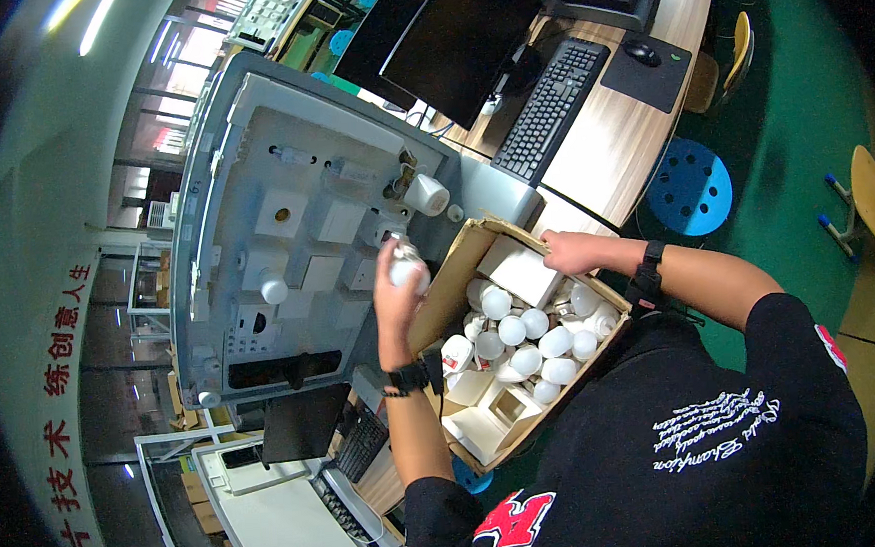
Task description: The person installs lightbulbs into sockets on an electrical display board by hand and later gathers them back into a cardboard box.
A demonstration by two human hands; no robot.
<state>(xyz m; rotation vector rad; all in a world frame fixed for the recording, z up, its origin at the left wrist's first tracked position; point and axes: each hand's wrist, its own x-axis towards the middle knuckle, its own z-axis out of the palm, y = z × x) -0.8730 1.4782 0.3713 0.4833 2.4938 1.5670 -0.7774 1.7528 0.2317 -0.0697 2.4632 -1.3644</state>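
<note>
My left hand (396, 301) is closed around a white light bulb (412, 275), held up between the cardboard box and a grey panel. The fingers hide part of the bulb. My right hand (568, 252) grips the rim of the open cardboard box (447, 270), its fingertips beside a white carton (519, 268) inside. Several round white bulbs (512, 330) lie heaped in the box. Pale square housings (491, 411) sit at its near left end. On the upright grey panel (228, 201) are white switch plates, sockets and a lamp holder with a white bulb (427, 195).
Beyond the box stands a wooden desk (592, 174) with a black keyboard (552, 111), a monitor (463, 41) and a mouse (641, 52). A blue stool (690, 187) stands on the green floor at right. Another workstation (293, 528) is at lower left.
</note>
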